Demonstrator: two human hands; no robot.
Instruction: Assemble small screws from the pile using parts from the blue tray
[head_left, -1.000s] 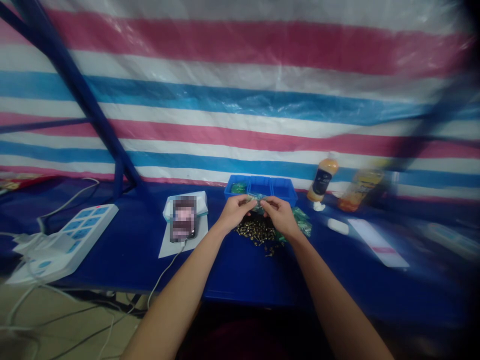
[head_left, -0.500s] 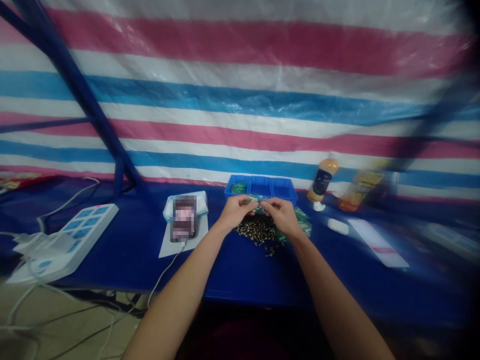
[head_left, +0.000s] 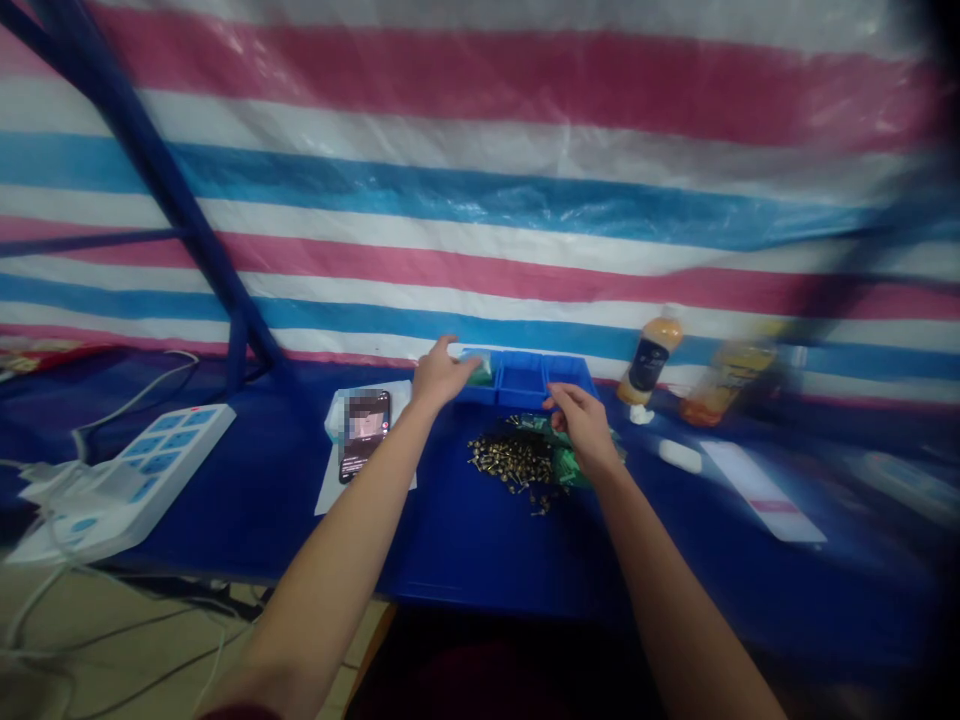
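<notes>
My left hand (head_left: 442,372) reaches over the left compartment of a blue three-part plastic tray (head_left: 525,386), its fingers spread beside a green packet (head_left: 480,368) lying there. My right hand (head_left: 583,422) hangs loosely curled just above a heap of green plastic packets (head_left: 570,466). Next to them, a pile of small brass screws or fittings (head_left: 514,462) lies on the blue table cover (head_left: 480,550). Nothing shows in my left hand, and my right palm is hidden.
A smartphone (head_left: 364,435) lies on white paper left of the tray, with a white power strip (head_left: 142,460) further left. Right of the tray stand an orange-capped bottle (head_left: 649,358) and a blurred bottle (head_left: 727,385). A striped tarp hangs behind the table.
My hands no longer hold a small green packet together above the pile. My left hand has moved up and left to the tray, while my right hand stays near the pile.
</notes>
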